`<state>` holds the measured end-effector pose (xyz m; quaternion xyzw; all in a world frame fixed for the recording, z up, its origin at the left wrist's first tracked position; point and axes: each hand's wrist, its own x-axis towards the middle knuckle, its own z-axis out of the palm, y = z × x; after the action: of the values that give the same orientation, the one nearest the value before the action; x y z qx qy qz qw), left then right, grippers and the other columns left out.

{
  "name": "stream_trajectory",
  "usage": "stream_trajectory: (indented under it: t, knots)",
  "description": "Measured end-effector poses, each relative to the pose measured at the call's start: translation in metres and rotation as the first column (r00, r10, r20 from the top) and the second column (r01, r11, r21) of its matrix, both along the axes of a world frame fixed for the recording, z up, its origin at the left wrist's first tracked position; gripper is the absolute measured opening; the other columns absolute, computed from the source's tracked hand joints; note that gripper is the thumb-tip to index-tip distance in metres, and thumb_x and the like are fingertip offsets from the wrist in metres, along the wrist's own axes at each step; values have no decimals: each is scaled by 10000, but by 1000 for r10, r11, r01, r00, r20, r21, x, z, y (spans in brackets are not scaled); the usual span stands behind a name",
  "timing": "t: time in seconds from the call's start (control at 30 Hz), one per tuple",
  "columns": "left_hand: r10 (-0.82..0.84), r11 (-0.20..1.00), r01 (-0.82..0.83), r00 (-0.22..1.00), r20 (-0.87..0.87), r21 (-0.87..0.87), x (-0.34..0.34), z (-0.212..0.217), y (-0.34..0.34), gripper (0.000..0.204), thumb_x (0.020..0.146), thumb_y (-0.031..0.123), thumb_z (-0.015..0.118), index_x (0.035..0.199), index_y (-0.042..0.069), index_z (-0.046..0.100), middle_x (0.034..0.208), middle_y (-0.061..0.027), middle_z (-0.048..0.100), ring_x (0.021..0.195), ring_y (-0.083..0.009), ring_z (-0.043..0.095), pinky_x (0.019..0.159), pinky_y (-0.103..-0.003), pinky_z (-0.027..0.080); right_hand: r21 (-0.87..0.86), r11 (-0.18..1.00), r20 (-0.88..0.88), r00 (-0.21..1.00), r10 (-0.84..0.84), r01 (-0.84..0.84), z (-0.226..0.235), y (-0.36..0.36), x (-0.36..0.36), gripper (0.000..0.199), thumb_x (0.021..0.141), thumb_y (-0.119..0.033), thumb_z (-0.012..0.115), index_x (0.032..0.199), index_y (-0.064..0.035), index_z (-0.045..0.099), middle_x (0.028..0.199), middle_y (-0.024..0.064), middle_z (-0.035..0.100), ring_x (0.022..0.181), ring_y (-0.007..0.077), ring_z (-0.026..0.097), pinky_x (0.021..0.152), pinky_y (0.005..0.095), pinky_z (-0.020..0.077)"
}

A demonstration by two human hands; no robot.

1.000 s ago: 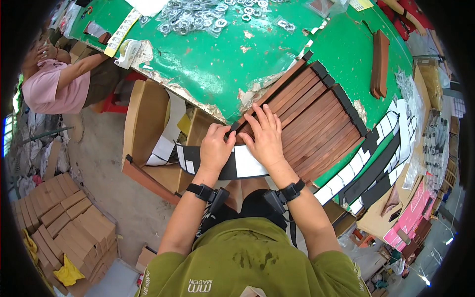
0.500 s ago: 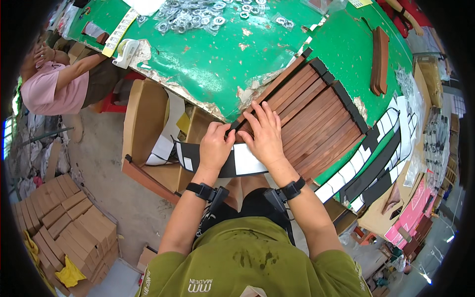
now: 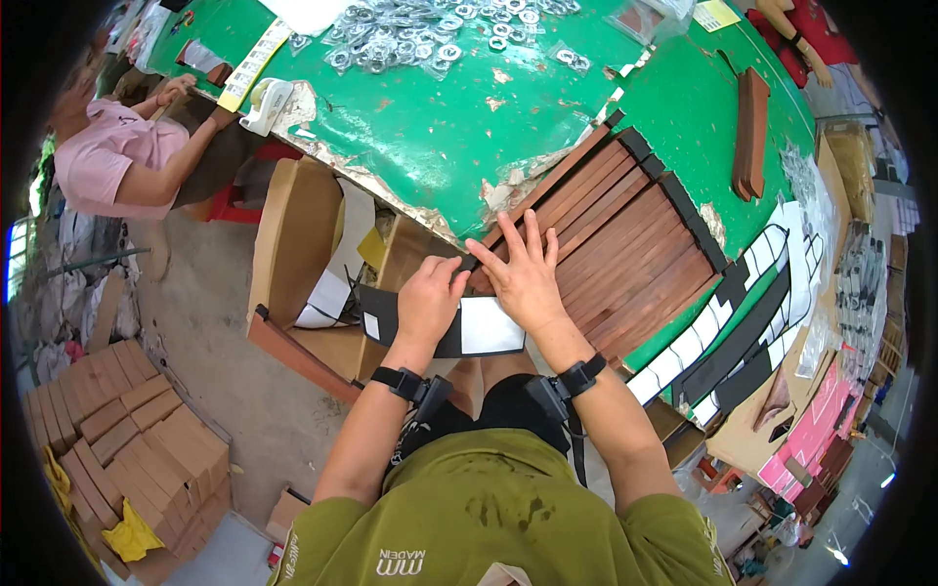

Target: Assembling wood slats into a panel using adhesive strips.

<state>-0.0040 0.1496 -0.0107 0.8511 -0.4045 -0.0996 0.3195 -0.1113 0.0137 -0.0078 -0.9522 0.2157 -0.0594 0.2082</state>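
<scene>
Reddish-brown wooden slats lie side by side at the table's edge, with black caps along their far right ends. My left hand is closed in a pinch at the near-left end of the outermost slat, by a small black piece; what its fingers hold is mostly hidden. My right hand rests on the slats' near ends with its fingers spread, the thumb side close to my left fingers. A black strip with white patches hangs below both hands, partly covered by the left one.
Plastic-bagged metal rings lie on the green table, whose edge is chipped. An open cardboard box stands below left. More black-and-white strips lie right; stacked slats lie far right. A person in pink sits left.
My right hand's fingers have spread wider, and its index finger has moved left toward my left hand. The left hand stays at the slat's end. The person at left has lowered their hands.
</scene>
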Motion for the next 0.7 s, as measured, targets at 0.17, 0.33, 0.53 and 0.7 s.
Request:
stream_trajectory:
  t: [0.17, 0.33, 0.53, 0.7]
  knots:
    - [-3, 1000, 3, 1000, -23, -4, 1, -3, -5, 191, 803, 131, 741, 955, 40, 671, 898, -102, 643, 753, -303, 647, 662, -395, 534, -6, 996, -37, 995, 88, -89, 3, -1, -1, 477, 858, -164, 635, 1276, -393, 638, 1549, 169, 334, 1440, 505, 197, 1085, 755, 134]
    - [-18, 997, 21, 999, -41, 71, 2, 0, -10, 179, 801, 137, 732, 942, 48, 667, 889, -114, 634, 767, -330, 644, 668, -421, 530, -37, 996, -43, 995, 85, -86, 1, -2, -1, 445, 864, -186, 647, 1265, -379, 648, 1560, 183, 314, 1442, 513, 192, 1068, 778, 118]
    - [20, 999, -25, 986, -165, -29, 30, -10, -6, 231, 820, 172, 699, 968, -5, 688, 876, -167, 661, 738, -330, 657, 668, -418, 538, 153, 986, 188, 978, -89, 60, 16, -12, 0, 585, 884, -212, 677, 1433, -216, 473, 1543, 201, 321, 1448, 444, 232, 1149, 634, 179]
    - [172, 907, -403, 617, -768, -121, 83, 9, 5, 218, 935, 96, 638, 1098, -49, 655, 855, -25, 663, 718, -87, 607, 651, -249, 502, 31, 968, 261, 933, -249, 249, 26, -38, -10, 565, 902, -188, 660, 1418, -82, 454, 1497, 173, 386, 1433, 417, 280, 1144, 557, 259]
